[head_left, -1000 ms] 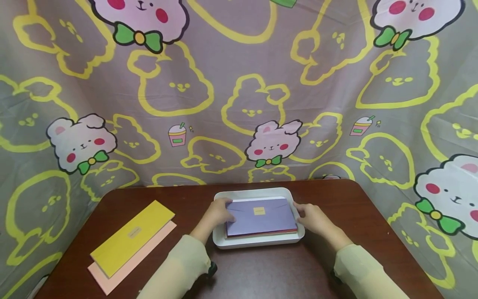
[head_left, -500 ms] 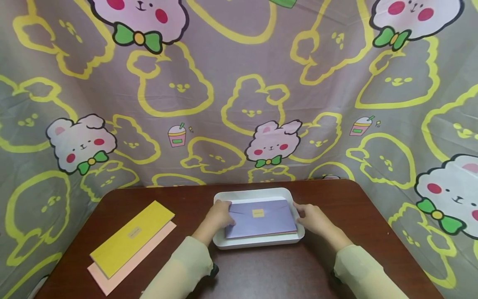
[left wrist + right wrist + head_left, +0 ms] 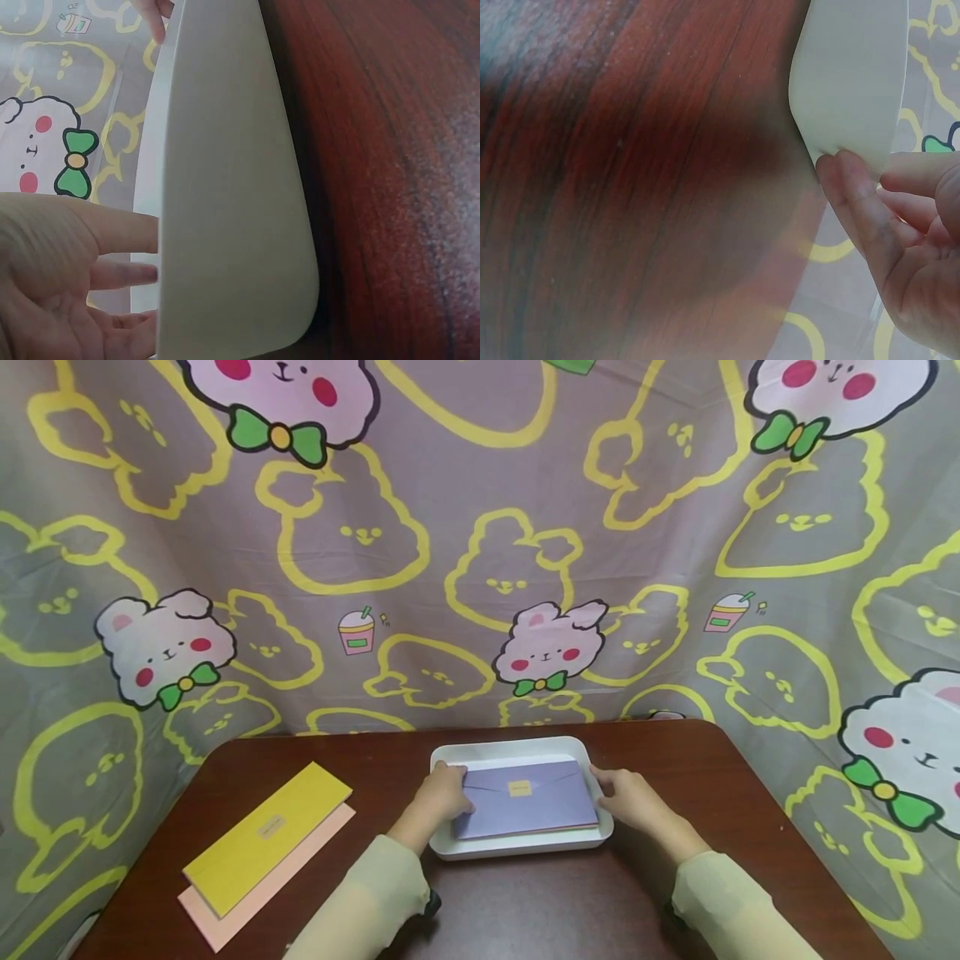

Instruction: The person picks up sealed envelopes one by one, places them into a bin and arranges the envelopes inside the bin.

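Observation:
A white tray rests on the table, holding a stack of envelopes topped by a purple envelope with a small cream label. My left hand reaches over the tray's left rim, its thumb and fingertips touching the left end of the purple envelope. In the left wrist view, the fairly straight fingers pass behind the tray wall, which hides their tips. At the tray's right end, my right hand pinches the rim; the right wrist view shows fingertips against the outer wall.
A yellow envelope lies partly over a pink envelope, both slanted on the table's left side. The dark reddish-brown table has rounded back corners. A patterned cloth hangs behind and around it.
The purple envelope has moved slightly toward me, now covering more of the colored edges beneath it. My left hand has shifted slightly with it. My right hand stays at the tray's right rim.

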`<state>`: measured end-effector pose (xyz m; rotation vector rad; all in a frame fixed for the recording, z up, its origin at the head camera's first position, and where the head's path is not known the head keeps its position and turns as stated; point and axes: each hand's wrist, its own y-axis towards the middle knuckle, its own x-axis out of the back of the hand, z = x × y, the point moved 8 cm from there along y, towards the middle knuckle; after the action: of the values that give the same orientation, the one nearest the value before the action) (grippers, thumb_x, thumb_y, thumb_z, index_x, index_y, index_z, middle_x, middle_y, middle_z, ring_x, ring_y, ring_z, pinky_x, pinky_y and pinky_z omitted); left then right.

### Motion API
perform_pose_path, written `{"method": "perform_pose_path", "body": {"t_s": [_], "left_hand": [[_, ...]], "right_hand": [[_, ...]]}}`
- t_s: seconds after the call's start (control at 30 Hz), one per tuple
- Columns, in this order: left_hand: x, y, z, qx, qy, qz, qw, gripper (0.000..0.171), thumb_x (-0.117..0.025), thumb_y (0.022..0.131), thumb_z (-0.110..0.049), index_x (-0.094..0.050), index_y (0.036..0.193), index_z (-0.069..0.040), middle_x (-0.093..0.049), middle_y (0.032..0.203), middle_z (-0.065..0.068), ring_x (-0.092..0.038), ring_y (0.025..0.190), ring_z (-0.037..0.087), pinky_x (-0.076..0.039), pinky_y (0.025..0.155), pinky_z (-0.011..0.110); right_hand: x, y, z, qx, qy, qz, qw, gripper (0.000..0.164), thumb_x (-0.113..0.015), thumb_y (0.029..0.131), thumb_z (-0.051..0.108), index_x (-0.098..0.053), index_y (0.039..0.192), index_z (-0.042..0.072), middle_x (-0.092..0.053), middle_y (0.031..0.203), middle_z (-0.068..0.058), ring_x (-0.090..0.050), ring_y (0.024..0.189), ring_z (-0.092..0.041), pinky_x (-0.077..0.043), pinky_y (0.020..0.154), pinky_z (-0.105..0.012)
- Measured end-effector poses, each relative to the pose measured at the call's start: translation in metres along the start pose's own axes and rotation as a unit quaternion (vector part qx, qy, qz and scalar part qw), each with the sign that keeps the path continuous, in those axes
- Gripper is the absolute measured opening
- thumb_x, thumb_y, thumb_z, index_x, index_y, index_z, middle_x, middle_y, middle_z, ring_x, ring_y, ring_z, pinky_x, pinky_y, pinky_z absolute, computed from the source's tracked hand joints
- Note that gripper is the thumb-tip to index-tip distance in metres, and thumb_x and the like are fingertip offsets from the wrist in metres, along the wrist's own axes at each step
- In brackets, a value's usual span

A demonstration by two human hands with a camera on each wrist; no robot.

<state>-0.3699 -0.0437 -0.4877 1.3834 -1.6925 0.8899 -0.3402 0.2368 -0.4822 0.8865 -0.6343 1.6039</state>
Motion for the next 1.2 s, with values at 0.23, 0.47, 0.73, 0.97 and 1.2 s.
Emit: {"method": "perform_pose_path", "body": {"t_s": [0.23, 0.47, 0.73, 0.97, 1.2], "left_hand": [[0.002, -0.002, -0.003, -0.006, 0.011, 0.000, 0.9999, 0.062, -0.092, 0.070, -0.012, -0.068, 0.126, 0.000, -0.057, 0.118, 0.029, -0.064, 0.100, 0.044, -0.054, 0.088, 0.055], [0.002, -0.004, -0.006, -0.008, 0.016, 0.014, 0.9997, 0.055, -0.091, 0.074, -0.013, -0.069, 0.122, 0.000, -0.056, 0.113, 0.025, -0.064, 0.097, 0.041, -0.054, 0.086, 0.054], [0.010, -0.004, -0.008, -0.027, 0.031, 0.008, 0.9991, 0.052, -0.090, 0.075, -0.015, -0.070, 0.120, -0.003, -0.058, 0.108, 0.018, -0.064, 0.094, 0.039, -0.055, 0.080, 0.052], [0.031, -0.005, -0.005, -0.045, 0.008, -0.006, 0.9989, 0.048, -0.086, 0.082, -0.019, -0.070, 0.126, -0.007, -0.062, 0.132, 0.016, -0.064, 0.113, 0.040, -0.053, 0.088, 0.054], [0.045, -0.007, -0.001, -0.105, -0.074, 0.009, 0.9916, 0.039, -0.079, 0.090, -0.020, -0.070, 0.124, -0.003, -0.071, 0.115, 0.018, -0.066, 0.111, 0.036, -0.052, 0.093, 0.049]], "right_hand": [[-0.001, 0.000, -0.001, 0.004, 0.000, -0.002, 1.000, 0.054, -0.071, 0.084, -0.005, -0.058, 0.135, -0.012, -0.061, 0.129, -0.033, -0.059, 0.082, -0.025, -0.046, 0.062, -0.031], [0.000, 0.000, 0.000, 0.003, -0.004, -0.005, 1.000, 0.054, -0.070, 0.083, -0.005, -0.058, 0.135, -0.012, -0.062, 0.128, -0.032, -0.059, 0.081, -0.025, -0.044, 0.059, -0.031], [0.000, 0.001, 0.000, 0.006, -0.013, -0.008, 1.000, 0.054, -0.070, 0.083, -0.004, -0.058, 0.135, -0.012, -0.062, 0.126, -0.034, -0.055, 0.073, -0.023, -0.040, 0.056, -0.030], [0.000, -0.001, 0.004, 0.009, -0.029, -0.007, 1.000, 0.053, -0.070, 0.083, -0.006, -0.059, 0.134, -0.013, -0.061, 0.127, -0.034, -0.057, 0.082, -0.026, -0.043, 0.060, -0.032], [0.002, -0.004, 0.009, 0.019, -0.032, -0.012, 0.999, 0.052, -0.067, 0.083, -0.006, -0.058, 0.133, -0.015, -0.061, 0.128, -0.033, -0.042, 0.059, -0.017, -0.036, 0.053, -0.029]]}}
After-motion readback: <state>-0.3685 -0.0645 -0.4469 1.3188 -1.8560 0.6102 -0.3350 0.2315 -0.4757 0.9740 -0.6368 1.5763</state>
